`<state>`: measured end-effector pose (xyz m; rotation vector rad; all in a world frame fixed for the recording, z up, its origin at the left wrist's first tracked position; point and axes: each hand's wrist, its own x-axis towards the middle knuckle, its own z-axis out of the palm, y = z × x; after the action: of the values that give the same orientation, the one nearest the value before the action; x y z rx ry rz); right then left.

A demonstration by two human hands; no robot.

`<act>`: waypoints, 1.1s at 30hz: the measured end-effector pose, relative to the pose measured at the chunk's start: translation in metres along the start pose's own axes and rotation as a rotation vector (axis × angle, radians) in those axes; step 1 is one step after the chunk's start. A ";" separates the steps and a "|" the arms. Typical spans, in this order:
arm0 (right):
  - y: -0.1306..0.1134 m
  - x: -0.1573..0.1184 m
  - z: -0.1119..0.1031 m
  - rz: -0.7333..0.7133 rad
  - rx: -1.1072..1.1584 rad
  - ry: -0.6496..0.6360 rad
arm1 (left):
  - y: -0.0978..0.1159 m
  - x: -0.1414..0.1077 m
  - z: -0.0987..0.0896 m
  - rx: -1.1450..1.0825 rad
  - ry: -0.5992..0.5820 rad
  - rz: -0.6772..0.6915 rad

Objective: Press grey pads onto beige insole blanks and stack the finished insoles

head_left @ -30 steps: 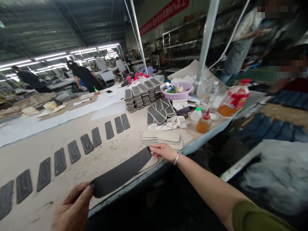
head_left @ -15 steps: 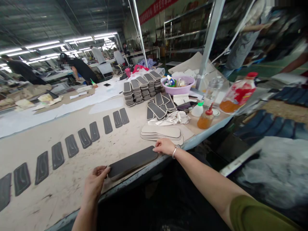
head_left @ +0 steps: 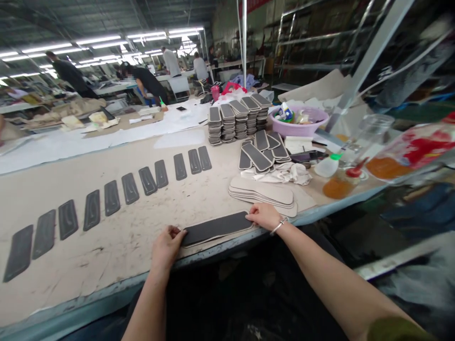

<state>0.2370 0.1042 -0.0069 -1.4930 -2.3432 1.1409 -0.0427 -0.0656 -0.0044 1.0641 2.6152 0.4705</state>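
Your L hand (head_left: 166, 244) pinches the LH end of the dark strip (head_left: 216, 228); your R hand (head_left: 263, 215) grips its RH end. Strip's over a beige piece (head_left: 232, 232), nr the front edge of the table (head_left: 199, 203), long axis approx. parallel to that edge, RH end pointing twd the beige stack (head_left: 261, 192) (just beside it). Dark pads (head_left: 112, 198) in the row beyond lie roughly crosswise, long axes pointing away from you.

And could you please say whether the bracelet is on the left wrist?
No, the silver bracelet circles the wrist of the right hand, which holds the dark strip.
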 end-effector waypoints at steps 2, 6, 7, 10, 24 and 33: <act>-0.003 -0.001 0.001 -0.009 -0.035 0.009 | 0.002 -0.003 0.000 0.031 -0.006 0.021; -0.005 -0.001 0.003 -0.038 -0.126 0.040 | 0.007 -0.009 0.001 0.113 0.004 0.071; -0.005 -0.001 0.004 -0.049 -0.155 0.054 | 0.008 -0.010 0.002 0.128 0.009 0.076; -0.004 0.000 0.006 -0.074 -0.226 0.096 | 0.009 -0.012 0.002 0.141 0.013 0.079; -0.006 0.000 0.010 -0.061 -0.298 0.139 | 0.011 -0.011 0.002 0.190 -0.021 0.090; -0.008 -0.002 0.008 -0.058 -0.276 0.144 | 0.005 -0.005 0.005 0.154 -0.047 0.057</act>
<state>0.2279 0.0963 -0.0068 -1.5193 -2.5023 0.6916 -0.0344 -0.0643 -0.0061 1.1850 2.6198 0.2565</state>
